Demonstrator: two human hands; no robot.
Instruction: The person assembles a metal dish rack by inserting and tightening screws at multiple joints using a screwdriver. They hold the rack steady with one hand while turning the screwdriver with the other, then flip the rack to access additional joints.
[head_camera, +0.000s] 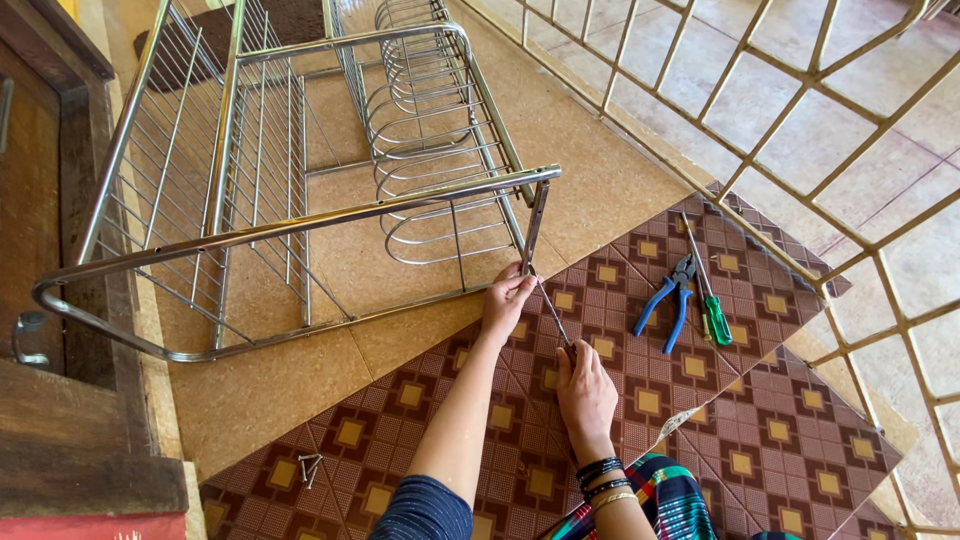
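While my left hand (507, 300) pinches the foot of the steel rack (300, 160) with narrow fingers, my right hand (586, 395) holds a screwdriver (553, 315), its tip just beside those fingers. Blue pliers (668, 300) and a green screwdriver (712, 300) lie right of my fingers on the patterned mat (760, 440); loose screws (310, 467) lie left.

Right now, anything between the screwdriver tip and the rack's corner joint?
Nothing visible. The screwdriver, gripped by the right hand, runs straight up to the rack corner, where the left hand steadies the post. Pliers lie off to the right.
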